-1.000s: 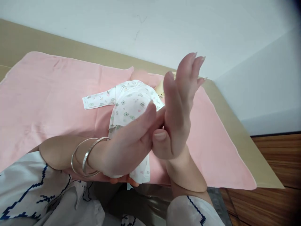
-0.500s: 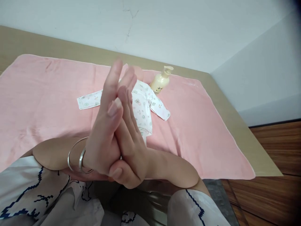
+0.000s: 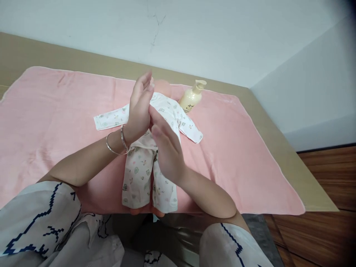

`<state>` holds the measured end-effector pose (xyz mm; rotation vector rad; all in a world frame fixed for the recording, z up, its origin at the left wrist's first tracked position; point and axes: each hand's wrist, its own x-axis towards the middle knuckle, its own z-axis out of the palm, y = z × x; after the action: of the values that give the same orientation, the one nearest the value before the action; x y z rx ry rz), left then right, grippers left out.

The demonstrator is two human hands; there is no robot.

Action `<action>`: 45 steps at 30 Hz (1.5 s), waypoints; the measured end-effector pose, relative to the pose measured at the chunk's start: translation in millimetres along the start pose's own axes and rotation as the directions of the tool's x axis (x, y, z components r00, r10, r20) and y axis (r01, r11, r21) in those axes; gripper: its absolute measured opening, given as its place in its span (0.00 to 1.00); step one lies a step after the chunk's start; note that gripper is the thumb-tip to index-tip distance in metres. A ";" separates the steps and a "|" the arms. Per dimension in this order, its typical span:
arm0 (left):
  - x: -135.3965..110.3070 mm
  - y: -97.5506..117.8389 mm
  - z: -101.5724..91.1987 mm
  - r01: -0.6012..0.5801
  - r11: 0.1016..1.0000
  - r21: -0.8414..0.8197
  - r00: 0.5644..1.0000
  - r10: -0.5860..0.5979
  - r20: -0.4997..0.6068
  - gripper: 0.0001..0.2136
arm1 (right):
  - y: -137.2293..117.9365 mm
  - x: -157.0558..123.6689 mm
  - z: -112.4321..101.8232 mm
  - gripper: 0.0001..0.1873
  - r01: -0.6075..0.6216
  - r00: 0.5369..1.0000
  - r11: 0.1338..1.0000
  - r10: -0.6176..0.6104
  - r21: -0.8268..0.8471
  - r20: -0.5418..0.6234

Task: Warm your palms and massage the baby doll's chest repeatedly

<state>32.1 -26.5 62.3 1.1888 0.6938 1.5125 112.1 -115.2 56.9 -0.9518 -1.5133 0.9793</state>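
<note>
My left hand (image 3: 139, 108) and my right hand (image 3: 166, 151) are raised over a doll in a white printed baby suit (image 3: 144, 174) that lies on a pink towel (image 3: 55, 118). Both hands are flat with fingers stretched out, palms facing each other and touching near the fingertips of the right hand. Neither holds anything. Two silver bangles (image 3: 118, 142) ring my left wrist. The doll's head is mostly hidden behind my left hand. A cream pump bottle (image 3: 191, 98) stands just right of the doll's head.
The pink towel covers a beige tabletop (image 3: 278, 137) set against a white wall. Wooden flooring (image 3: 328, 207) shows at the right past the table's edge. My white sleeves with blue pattern fill the bottom of the view.
My pressed-together hands have slid apart: the left moved up and away over the doll's chest, the right dropped lower. The doll's trousers, hidden before, are now in view.
</note>
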 end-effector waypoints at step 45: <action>20.0 -108.7 -32.7 -0.189 0.851 0.489 0.972 0.232 -0.028 0.20 | 99.4 68.8 -63.3 0.32 -0.147 0.988 0.495 0.109 -0.856 -0.106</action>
<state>42.7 28.7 -38.3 1.6269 1.0744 1.6300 172.8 -10.0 -5.4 -1.8056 -1.9478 0.1945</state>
